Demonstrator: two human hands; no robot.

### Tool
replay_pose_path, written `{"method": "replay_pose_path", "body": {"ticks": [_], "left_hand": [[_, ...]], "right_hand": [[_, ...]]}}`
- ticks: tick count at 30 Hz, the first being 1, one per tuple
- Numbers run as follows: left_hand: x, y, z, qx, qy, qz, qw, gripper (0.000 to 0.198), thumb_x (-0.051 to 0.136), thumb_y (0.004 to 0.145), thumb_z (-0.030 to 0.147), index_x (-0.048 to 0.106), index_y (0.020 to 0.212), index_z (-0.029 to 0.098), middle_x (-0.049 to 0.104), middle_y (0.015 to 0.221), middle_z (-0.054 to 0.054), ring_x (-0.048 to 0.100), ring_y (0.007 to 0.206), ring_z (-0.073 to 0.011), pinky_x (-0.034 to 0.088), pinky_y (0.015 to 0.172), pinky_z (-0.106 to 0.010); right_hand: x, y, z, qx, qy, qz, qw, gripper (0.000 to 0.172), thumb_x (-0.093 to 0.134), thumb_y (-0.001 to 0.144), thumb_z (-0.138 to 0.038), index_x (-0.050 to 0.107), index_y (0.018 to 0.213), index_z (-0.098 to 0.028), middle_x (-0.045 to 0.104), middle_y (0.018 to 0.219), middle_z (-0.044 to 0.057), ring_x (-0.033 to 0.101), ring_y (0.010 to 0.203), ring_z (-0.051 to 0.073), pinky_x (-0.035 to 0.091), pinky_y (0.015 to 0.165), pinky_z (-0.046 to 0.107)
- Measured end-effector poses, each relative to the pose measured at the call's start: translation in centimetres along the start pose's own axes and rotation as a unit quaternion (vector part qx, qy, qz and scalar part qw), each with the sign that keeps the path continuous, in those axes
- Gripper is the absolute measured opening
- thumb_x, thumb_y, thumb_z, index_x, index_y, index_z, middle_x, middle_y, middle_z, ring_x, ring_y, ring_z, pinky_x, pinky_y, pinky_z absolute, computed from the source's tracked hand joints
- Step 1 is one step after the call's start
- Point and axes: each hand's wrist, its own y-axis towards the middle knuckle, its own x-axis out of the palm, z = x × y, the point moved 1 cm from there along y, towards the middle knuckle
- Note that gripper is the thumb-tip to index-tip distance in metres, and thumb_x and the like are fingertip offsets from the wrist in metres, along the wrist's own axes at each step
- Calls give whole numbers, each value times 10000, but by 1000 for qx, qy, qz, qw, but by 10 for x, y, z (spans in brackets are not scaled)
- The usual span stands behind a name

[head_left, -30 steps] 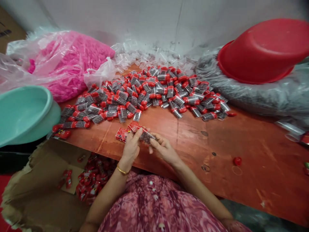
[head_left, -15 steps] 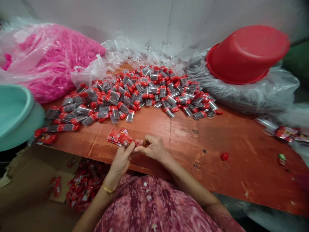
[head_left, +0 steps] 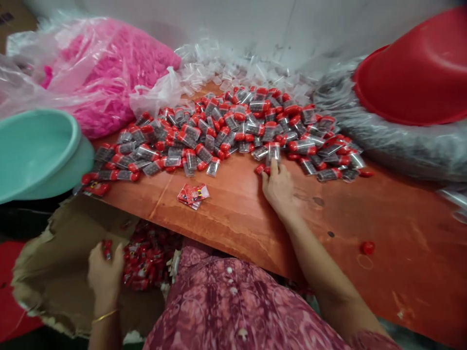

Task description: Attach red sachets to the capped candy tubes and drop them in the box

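My right hand (head_left: 280, 192) is at the front of the heap, its fingertips on a small clear container (head_left: 273, 153) with a red cap; dark contents show through such containers. My left hand (head_left: 105, 270) is low on the left, inside the cardboard box (head_left: 73, 272), with thumb and fingers apart. Just beyond its fingers shows a red wrapped piece (head_left: 107, 249). Beside that hand lies a pile of red wrapped pieces (head_left: 148, 260). A small stack of printed red wrappers (head_left: 193, 194) rests on the table between the hands.
Red-capped containers (head_left: 219, 126) spread over the table (head_left: 226, 209). Clear empty tubes (head_left: 237, 68) lie behind them. A pink-filled bag (head_left: 120, 68) and teal basin (head_left: 40, 146) stand left. A red tub (head_left: 419, 73) tops a plastic bag (head_left: 397, 146) at right. One red cap (head_left: 368, 248) lies alone.
My hands have parted from over the wrapper stack. The left went down into the box and no longer holds a red wrapped piece; the right reached forward to the heap. The view shifted.
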Motion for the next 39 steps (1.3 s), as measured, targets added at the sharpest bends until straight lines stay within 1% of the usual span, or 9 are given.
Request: {"method": "replay_pose_path", "body": {"ticks": [2,5,9,16,23,28,32,36,39], "left_hand": [[17,-11,52,93,-53,19,994,424,475,806,409,586,1119,145,566,1254,-180,502,1200,-306,386,1002,-472],[47,-21,132,247,-71,-44,965,336,446,856,387,633,1056,193,545,1306,-145,409,1287,-304,288,1058,-521],[77,-20,184,313,-29,-105,944,401,458,852,368,603,1156,150,464,1369,-196,315,1330,-372,241,1040,-606],[90,-7,168,335,-35,-150,930,373,415,869,305,599,1175,197,465,1383,-148,323,1336,-335,289,1032,-575],[100,6,160,356,-124,-181,908,452,381,886,309,474,1291,132,511,1340,-157,348,1329,-284,299,1066,-490],[101,9,158,366,-156,-189,898,597,446,857,438,371,1358,123,439,1392,-189,331,1338,-289,294,1073,-477],[102,9,158,354,-155,-178,905,756,552,775,508,302,1392,149,420,1409,-177,285,1358,-304,271,1076,-497],[90,5,167,318,-150,-110,930,691,605,734,504,442,1303,148,431,1397,-194,258,1363,-343,204,1078,-553],[75,-6,183,280,-216,-96,931,478,565,773,473,604,1113,140,591,1227,-182,466,1228,-321,344,1009,-475]], "right_hand": [[-5,-19,-18,-11,-9,-9,1000,488,399,888,-349,434,1314,-114,543,1071,198,509,889,291,389,705,384],[-13,-41,-39,-41,-12,-19,999,468,400,888,-402,516,1245,-123,554,1014,192,495,897,303,373,726,403],[-23,-60,-52,-96,9,12,995,488,398,887,-440,516,1247,-132,540,1119,196,460,965,311,332,815,452],[-21,-58,-91,-249,144,-70,955,386,412,907,-414,610,1106,-150,609,1085,130,499,947,237,354,812,340],[1,-39,-134,-275,118,-170,939,367,475,869,-490,662,926,-180,686,873,98,556,830,234,305,702,329],[0,-39,-133,-234,124,-166,950,258,464,898,-321,668,843,-173,694,824,92,572,783,211,302,696,322],[0,-35,-125,-178,253,-114,944,236,442,876,-274,652,835,-174,677,814,73,569,753,186,342,678,296],[0,-32,-114,-85,444,-105,886,286,407,860,-365,585,704,-205,578,640,8,498,610,149,346,578,261],[-4,-37,-110,-33,553,-140,821,332,439,823,-455,496,606,-212,461,543,-30,414,523,121,315,510,242]]}}
